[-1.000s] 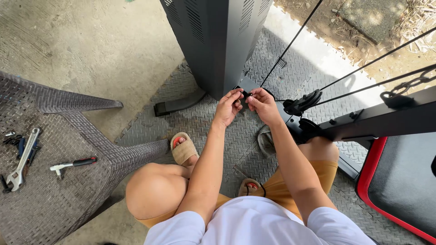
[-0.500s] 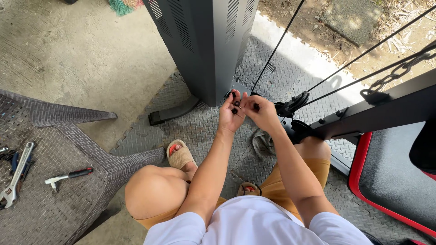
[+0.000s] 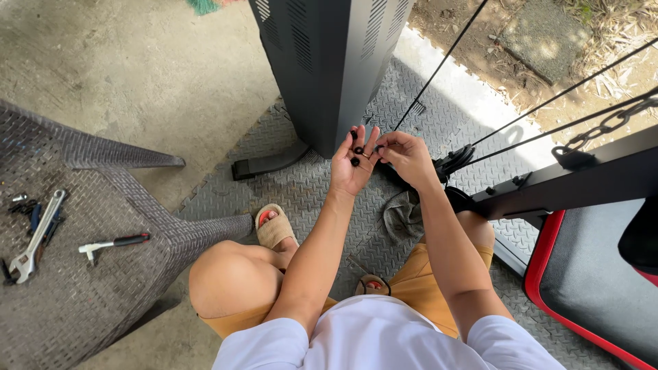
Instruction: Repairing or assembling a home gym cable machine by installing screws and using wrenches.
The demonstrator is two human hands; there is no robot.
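Beside the dark cabinet (image 3: pixel 329 68), left hand (image 3: pixel 351 164) now opened, showing black washers (image 3: pixel 356 156)

You are working in strong daylight that comes from the upper right, where the dirt ground (image 3: pixel 548 48) glares pale. The dark cabinet (image 3: pixel 329 62) throws a shadow over the rubber mat (image 3: pixel 301 185) toward you. Your hands and forearms are evenly lit and sharp. The wide lens bends straight lines near the edges, and the woven chair (image 3: pixel 82 288) looks stretched.
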